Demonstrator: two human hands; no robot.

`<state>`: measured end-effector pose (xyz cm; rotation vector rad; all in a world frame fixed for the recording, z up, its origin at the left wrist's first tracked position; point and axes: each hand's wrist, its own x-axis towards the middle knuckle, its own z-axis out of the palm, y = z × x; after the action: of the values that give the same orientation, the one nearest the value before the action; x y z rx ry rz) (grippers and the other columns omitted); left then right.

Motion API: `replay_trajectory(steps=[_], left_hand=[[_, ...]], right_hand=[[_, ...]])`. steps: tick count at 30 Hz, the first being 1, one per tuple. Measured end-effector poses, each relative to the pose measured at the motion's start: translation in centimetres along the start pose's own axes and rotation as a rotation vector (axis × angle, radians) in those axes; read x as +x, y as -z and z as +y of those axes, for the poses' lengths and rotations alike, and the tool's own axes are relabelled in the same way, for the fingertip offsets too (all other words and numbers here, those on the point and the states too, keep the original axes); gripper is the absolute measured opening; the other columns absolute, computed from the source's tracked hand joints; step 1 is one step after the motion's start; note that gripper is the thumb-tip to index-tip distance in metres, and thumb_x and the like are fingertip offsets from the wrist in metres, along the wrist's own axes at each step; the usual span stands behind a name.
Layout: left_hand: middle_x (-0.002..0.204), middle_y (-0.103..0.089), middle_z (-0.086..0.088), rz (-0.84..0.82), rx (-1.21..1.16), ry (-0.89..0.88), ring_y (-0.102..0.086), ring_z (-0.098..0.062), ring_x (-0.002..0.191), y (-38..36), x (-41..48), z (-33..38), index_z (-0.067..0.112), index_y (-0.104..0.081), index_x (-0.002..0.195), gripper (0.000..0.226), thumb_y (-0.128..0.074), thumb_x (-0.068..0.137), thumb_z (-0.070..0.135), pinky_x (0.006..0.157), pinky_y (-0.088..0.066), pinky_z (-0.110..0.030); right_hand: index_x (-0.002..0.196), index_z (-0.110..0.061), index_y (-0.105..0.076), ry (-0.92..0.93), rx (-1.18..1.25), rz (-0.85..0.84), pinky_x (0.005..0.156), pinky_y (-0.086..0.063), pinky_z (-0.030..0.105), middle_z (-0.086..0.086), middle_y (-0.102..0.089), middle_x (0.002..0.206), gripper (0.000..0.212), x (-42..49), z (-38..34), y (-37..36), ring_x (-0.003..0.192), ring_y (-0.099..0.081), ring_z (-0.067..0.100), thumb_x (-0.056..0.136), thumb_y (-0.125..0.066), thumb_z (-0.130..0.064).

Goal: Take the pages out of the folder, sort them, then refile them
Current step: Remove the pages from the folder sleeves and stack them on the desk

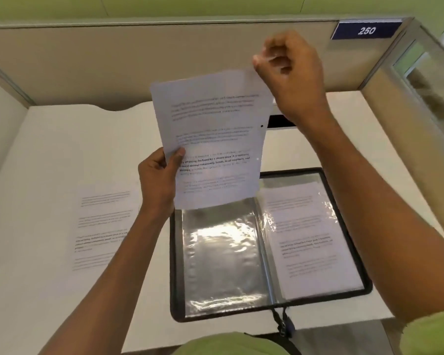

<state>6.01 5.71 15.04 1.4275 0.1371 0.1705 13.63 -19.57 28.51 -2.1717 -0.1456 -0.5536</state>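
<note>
A printed page (213,139) is held up in the air above the far edge of the open folder (344,252), tilted and facing the person. The left hand (159,178) pinches its lower left edge, thumb on the front over the text. The right hand (290,75) is raised at the page's top right corner with its fingers curled. The corner meets the thumb, but blur hides whether it is actually pinched, so I cannot tell. The 2 hands are well apart. The black-edged folder lies flat on the white desk (49,155) below. Its left clear sleeve (223,257) is shiny and shows no paper, and its right sleeve holds a second printed page (310,239). A third page (103,226) lies loose on the desk left of the folder. A blue sign (366,30) reading 250 sits on the partition.
</note>
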Motion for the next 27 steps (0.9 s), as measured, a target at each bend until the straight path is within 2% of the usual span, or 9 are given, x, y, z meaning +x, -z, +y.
replay_trajectory(steps=[2, 4, 6, 12, 15, 18, 20, 22, 27], left_hand=[[0.109, -0.079, -0.008, 0.042, -0.002, 0.037, -0.075, -0.024, 0.097, 3.0, 0.0, 0.0, 0.007, -0.076, 0.111, 0.016, -0.073, 0.098, 0.015, 0.088, -0.062, -0.039], [0.109, -0.079, -0.008, 0.096, 0.003, 0.08, -0.075, -0.025, 0.097, 6.1, 0.0, -0.3, 0.007, -0.076, 0.109, 0.015, -0.074, 0.098, 0.017, 0.088, -0.063, -0.04], [0.11, -0.08, -0.006, 0.15, -0.003, 0.136, -0.076, -0.024, 0.099, 9.4, -0.2, -0.9, 0.01, -0.076, 0.109, 0.013, -0.074, 0.098, 0.016, 0.087, -0.062, -0.038], [0.109, -0.08, -0.002, 0.26, 0.097, 0.306, -0.076, -0.024, 0.102, 19.0, -1.6, -3.5, 0.01, -0.076, 0.116, 0.018, -0.069, 0.1, 0.013, 0.09, -0.061, -0.039], [0.106, -0.08, 0.001, 0.289, 0.267, 0.336, -0.075, -0.024, 0.103, 23.9, -3.0, -5.0, 0.018, -0.078, 0.11, 0.015, -0.068, 0.1, 0.013, 0.094, -0.059, -0.042], [0.103, -0.078, 0.005, 0.337, 0.484, 0.354, -0.075, -0.026, 0.1, 28.2, -4.0, -6.2, 0.023, -0.077, 0.106, 0.012, -0.073, 0.097, 0.018, 0.095, -0.058, -0.045], [0.1, -0.077, 0.003, 0.36, 0.639, 0.344, -0.074, -0.027, 0.095, 29.9, -4.5, -6.6, 0.021, -0.077, 0.107, 0.012, -0.074, 0.096, 0.019, 0.089, -0.057, -0.044], [0.097, -0.076, 0.001, 0.373, 0.714, 0.313, -0.073, -0.026, 0.09, 30.8, -4.7, -6.9, 0.017, -0.077, 0.108, 0.013, -0.074, 0.096, 0.018, 0.083, -0.055, -0.04], [0.097, -0.075, -0.003, 0.396, 0.779, 0.259, -0.069, -0.024, 0.086, 31.3, -3.6, -8.2, 0.011, -0.076, 0.108, 0.014, -0.074, 0.095, 0.012, 0.081, -0.051, -0.036]], right_hand=[[0.121, -0.012, -0.062, -0.206, 0.147, 0.024, 0.084, -0.055, 0.023, -0.004, -0.069, 0.113, 0.044, -2.6, 1.0, -3.3, 0.1, -0.066, 0.003, 0.094, -0.067, -0.046], [0.129, -0.014, -0.059, -0.357, 0.194, -0.134, 0.077, -0.052, 0.011, -0.009, -0.067, 0.113, 0.044, -6.0, 1.6, -6.9, 0.096, -0.064, -0.009, 0.096, -0.067, -0.043], [0.13, -0.015, -0.059, -0.43, 0.2, -0.329, 0.073, -0.054, 0.01, -0.009, -0.067, 0.109, 0.042, -9.8, 1.9, -10.7, 0.089, -0.066, -0.007, 0.096, -0.071, -0.036], [0.099, -0.01, -0.069, -0.54, 0.234, -0.441, 0.072, -0.059, 0.023, -0.002, -0.072, 0.089, 0.012, -17.7, 0.2, -20.6, 0.074, -0.066, 0.006, 0.09, -0.074, -0.005], [0.098, -0.007, -0.07, -0.583, 0.195, -0.506, 0.068, -0.054, 0.014, 0.002, -0.07, 0.089, 0.012, -20.5, -1.0, -24.5, 0.073, -0.062, 0.007, 0.087, -0.076, -0.004], [0.092, -0.007, -0.065, -0.639, 0.215, -0.585, 0.061, -0.053, 0.025, 0.001, -0.063, 0.075, 0.013, -23.0, -2.0, -28.0, 0.064, -0.06, 0.011, 0.086, -0.076, -0.004], [0.093, -0.008, -0.061, -0.657, 0.185, -0.628, 0.055, -0.047, 0.019, -0.003, -0.059, 0.069, 0.016, -24.5, -2.4, -29.8, 0.06, -0.058, 0.008, 0.087, -0.076, -0.006], [0.095, -0.006, -0.058, -0.674, 0.175, -0.66, 0.049, -0.042, 0.012, -0.002, -0.057, 0.071, 0.018, -25.6, -2.8, -31.2, 0.058, -0.053, 0.005, 0.088, -0.074, -0.003], [0.1, -0.007, -0.051, -0.69, 0.117, -0.682, 0.053, -0.046, 0.021, 0.007, -0.06, 0.084, 0.024, -26.2, -2.9, -33.5, 0.066, -0.054, 0.011, 0.089, -0.072, -0.001]])
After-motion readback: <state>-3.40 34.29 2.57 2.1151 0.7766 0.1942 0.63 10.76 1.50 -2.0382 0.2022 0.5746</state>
